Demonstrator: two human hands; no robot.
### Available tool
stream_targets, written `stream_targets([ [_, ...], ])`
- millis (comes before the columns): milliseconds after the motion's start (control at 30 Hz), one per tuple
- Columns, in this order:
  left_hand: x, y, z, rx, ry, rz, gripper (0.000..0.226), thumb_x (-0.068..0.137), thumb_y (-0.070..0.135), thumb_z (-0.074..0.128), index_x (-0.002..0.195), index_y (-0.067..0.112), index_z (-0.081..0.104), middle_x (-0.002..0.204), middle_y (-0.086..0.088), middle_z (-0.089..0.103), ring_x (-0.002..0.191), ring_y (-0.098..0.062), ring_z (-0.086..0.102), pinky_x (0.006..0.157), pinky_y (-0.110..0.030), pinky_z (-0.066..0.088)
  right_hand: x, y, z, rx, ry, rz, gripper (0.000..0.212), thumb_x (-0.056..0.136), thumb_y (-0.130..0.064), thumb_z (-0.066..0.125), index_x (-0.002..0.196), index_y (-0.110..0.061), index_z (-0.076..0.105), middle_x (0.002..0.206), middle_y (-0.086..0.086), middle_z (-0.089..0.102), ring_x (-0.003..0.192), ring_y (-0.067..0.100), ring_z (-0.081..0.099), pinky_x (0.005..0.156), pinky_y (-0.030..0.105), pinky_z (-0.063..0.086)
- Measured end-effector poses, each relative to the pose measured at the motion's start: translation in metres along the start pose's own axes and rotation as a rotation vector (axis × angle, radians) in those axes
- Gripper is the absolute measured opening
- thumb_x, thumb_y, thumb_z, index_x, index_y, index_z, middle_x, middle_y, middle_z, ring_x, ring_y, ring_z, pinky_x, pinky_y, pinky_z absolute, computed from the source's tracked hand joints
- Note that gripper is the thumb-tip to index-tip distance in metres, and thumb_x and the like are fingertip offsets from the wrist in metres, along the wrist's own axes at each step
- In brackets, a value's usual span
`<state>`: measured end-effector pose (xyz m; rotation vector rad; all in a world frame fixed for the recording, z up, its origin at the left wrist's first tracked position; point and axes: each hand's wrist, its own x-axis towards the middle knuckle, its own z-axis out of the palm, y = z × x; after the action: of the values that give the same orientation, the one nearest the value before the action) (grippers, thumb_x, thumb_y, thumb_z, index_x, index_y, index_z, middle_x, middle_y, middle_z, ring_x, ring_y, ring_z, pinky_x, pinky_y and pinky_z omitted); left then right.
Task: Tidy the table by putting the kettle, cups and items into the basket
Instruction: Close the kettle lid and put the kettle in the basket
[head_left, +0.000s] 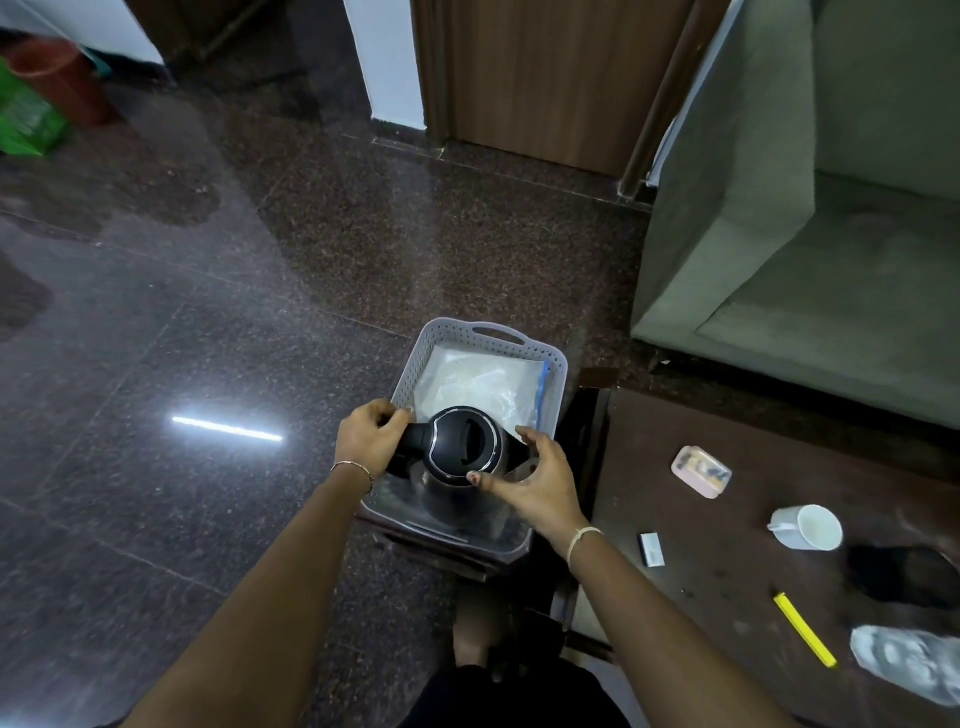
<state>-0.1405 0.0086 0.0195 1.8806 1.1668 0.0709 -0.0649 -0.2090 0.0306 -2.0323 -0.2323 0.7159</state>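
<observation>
A black kettle (460, 457) stands upright in the near half of the grey perforated basket (553, 366). My left hand (366, 441) grips the kettle's handle on its left side. My right hand (535, 480) is spread round the kettle's right side, thumb touching the lid rim, fingers relaxed. A clear zip bag (483, 382) lies in the basket's far half. On the dark table to the right are a white cup (808, 527), a pink box (701, 472), a small black and white packet (651, 549), a yellow strip (805, 630) and a clear bag (909, 662).
The basket rests on a dark wooden stool (457, 556) left of the table (727, 597). A green sofa (810, 234) stands behind the table. A black object (904, 574) lies at the table's right edge. Polished stone floor (208, 312) spreads to the left.
</observation>
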Motion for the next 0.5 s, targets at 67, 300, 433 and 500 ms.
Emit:
stream_targets([
  [67,-0.002,0.006,0.0,0.005,0.017,-0.021,0.017,0.081,0.033,0.064,0.068,0.022,0.064,0.07,0.0,0.067,0.076,-0.023,0.063,0.066,-0.029,0.044,0.009,0.001,-0.015,0.083,0.014,0.034,0.08,0.06,-0.054,0.085,0.126,-0.019,0.057,0.13,-0.002,0.054,0.12,0.012,0.053,0.104,0.032,0.047],
  [300,-0.01,0.082,0.023,0.132,0.177,0.253,0.007,0.082,0.019,0.063,0.079,0.016,0.067,0.078,-0.004,0.07,0.075,-0.02,0.06,0.072,-0.03,0.045,0.059,0.003,-0.061,0.112,0.067,0.081,0.024,0.091,-0.024,0.066,0.112,-0.013,0.064,0.111,0.003,0.068,0.101,0.014,0.062,0.084,0.022,0.045],
  [433,0.0,0.123,0.068,0.216,0.158,0.341,0.01,0.082,0.018,0.062,0.088,0.012,0.068,0.094,-0.006,0.068,0.095,-0.025,0.058,0.089,-0.037,0.046,0.091,0.018,-0.074,0.023,-0.014,0.093,0.027,0.089,-0.017,0.066,0.115,-0.012,0.062,0.108,0.004,0.066,0.099,0.018,0.064,0.082,0.025,0.048],
  [500,0.009,0.132,0.095,0.241,0.077,0.286,0.015,0.082,0.02,0.063,0.093,0.011,0.068,0.1,-0.007,0.067,0.1,-0.025,0.058,0.09,-0.035,0.046,0.105,0.029,-0.078,-0.017,-0.055,0.068,0.032,0.087,-0.017,0.068,0.117,-0.012,0.061,0.112,0.005,0.065,0.097,0.018,0.065,0.079,0.023,0.051],
])
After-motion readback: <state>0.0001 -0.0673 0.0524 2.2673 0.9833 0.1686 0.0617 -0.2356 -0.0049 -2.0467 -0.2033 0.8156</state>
